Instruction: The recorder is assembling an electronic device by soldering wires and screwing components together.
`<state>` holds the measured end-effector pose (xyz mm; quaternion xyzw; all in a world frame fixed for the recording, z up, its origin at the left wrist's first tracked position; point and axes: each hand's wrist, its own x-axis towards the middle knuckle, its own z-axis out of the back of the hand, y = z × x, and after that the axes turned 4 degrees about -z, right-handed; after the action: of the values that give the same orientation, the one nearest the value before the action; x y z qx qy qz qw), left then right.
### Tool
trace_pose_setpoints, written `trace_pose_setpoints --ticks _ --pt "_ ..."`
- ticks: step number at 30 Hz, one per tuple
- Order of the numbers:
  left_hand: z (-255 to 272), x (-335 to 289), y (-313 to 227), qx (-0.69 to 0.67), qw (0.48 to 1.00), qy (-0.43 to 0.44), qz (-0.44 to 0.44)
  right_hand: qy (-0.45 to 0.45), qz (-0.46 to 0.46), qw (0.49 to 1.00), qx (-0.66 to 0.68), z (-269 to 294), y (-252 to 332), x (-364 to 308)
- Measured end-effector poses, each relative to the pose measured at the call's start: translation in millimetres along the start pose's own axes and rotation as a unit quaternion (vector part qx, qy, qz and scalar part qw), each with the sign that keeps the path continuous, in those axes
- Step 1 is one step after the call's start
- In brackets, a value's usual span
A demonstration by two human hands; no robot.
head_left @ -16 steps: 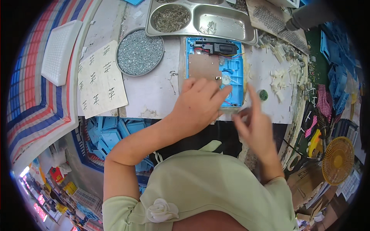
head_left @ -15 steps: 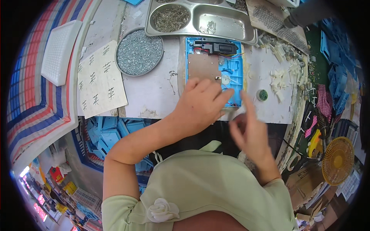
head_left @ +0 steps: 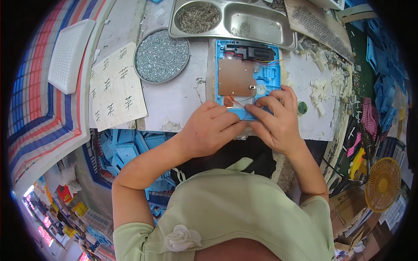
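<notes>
An open blue plastic housing [head_left: 273, 75] lies on the table in front of me. Inside it are a brown circuit board [head_left: 237, 77], a black part [head_left: 257, 53] along the far side and several thin coloured wires [head_left: 238, 103]. My left hand [head_left: 211, 129] is at the housing's near edge, fingers curled and closed; what they hold is hidden. My right hand [head_left: 281, 119] rests over the near right corner, fingers bent. Its index fingertip and thumb close in on a thin wire, close to the left fingertips.
Beyond the housing stands a metal compartment tray [head_left: 285, 40] with small metal parts. A round dish of screws [head_left: 162, 55] and a sheet with handwriting [head_left: 118, 89] lie to the left. To the right are a small green roll [head_left: 301, 108] and white plastic bits [head_left: 320, 91]. Blue plastic pieces [head_left: 124, 150] fill a container below.
My left hand has drawn back from the board to the housing's near edge, uncovering wires. My right hand, blurred and off to the right before, has come in over the near right corner.
</notes>
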<state>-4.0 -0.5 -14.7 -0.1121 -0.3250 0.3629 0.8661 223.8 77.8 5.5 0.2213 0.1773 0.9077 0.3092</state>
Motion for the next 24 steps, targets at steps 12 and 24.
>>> trace_pose_setpoints --ticks 12,24 --pt "-10.1 17.0 -3.0 0.034 0.997 0.038 -0.051 0.088 -0.049 0.99 0.096 16.1 -4.5 13.0" --pt "-3.5 -59.2 -31.5 0.038 0.98 0.036 0.191 0.014 0.009 1.0 0.0 -30.1 46.3 17.9"
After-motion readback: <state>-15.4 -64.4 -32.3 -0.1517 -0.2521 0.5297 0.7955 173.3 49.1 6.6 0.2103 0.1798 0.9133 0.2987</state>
